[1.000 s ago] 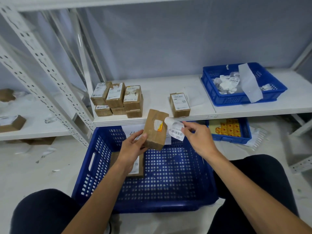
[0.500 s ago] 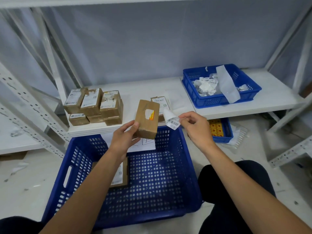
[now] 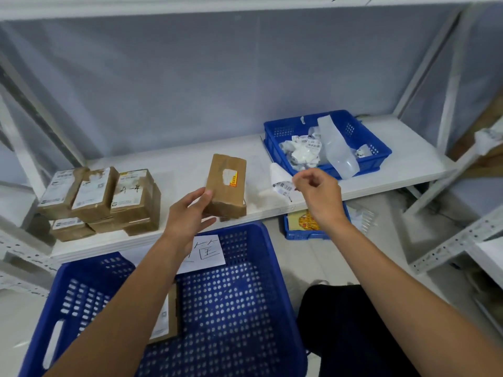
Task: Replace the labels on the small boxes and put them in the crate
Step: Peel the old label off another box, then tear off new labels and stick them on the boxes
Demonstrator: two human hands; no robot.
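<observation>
The left hand (image 3: pixel 190 216) grips the small box (image 3: pixel 226 186) upright by its lower left edge, long axis nearly vertical, held above the shelf (image 3: pixel 177 170) edge and the big blue crate (image 3: pixel 231 308). The right hand (image 3: pixel 318 191) pinches the peeled label (image 3: pixel 281 179) (curled, barcode showing), off to the box's right. The scrap basket (image 3: pixel 353 137) lies just up and right, nearer the right hand, so the toss looks like its job.
</observation>
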